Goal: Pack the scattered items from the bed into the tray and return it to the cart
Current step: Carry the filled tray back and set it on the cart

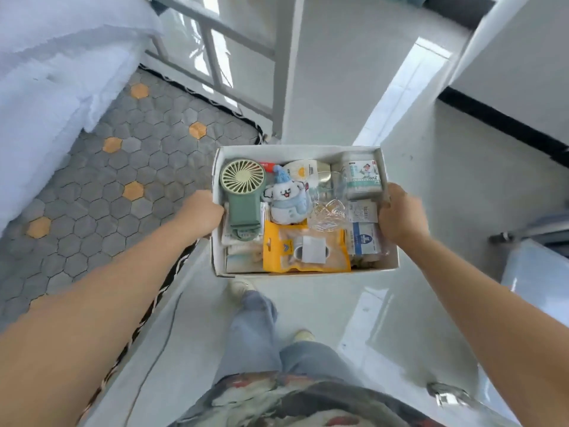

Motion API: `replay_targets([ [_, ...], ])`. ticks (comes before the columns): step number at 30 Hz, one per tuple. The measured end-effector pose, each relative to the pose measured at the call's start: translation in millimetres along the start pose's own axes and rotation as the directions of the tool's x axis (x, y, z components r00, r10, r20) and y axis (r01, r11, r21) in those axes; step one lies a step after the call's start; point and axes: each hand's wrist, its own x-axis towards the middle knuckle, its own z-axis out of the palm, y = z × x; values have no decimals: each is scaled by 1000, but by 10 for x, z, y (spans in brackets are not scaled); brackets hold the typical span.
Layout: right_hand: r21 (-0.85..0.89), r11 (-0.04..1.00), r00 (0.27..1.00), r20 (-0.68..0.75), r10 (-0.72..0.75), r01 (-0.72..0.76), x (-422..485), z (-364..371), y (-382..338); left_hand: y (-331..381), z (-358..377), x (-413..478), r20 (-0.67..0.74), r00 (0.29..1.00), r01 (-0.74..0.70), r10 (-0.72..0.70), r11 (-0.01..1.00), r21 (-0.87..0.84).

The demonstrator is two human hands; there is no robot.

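Hands hold a white card tray (277, 151) up by its two short walls: the left hand (203, 214) grips one wall and the right hand (400, 214) grips the other. The tray hangs over a shiny floor (308, 303), near a grey rug (123, 180) of six-sided patches. Inside lie a green plastic fan (243, 192) with a round face, a fluffy toy (284, 201), a flat yellow pack (277, 251) and a round tub (361, 177).

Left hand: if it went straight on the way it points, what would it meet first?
The left hand grips the tray at its left wall. Just past that wall, the green fan looks first in line, though depth is unclear.
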Motion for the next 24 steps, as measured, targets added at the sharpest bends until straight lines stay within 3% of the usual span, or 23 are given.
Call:
replay_targets([
  [5,82,976,969,-126,213,-204,-358,-445,740,882,280,60,104,982,-170,158,978,124],
  [12,273,854,834,-222,505,-444,-830,-911,1370,2135,686,78,278,889,-428,363,873,231],
  [19,468,617,579,-244,778,-632,-1347,-1243,1788,3357,1146,-82,483,706,-677,518,694,244],
  [24,517,503,405,-297,864,-693,-1723,-1422,2117,4034,1635,-452,596,551,-816,584,526,239],
])
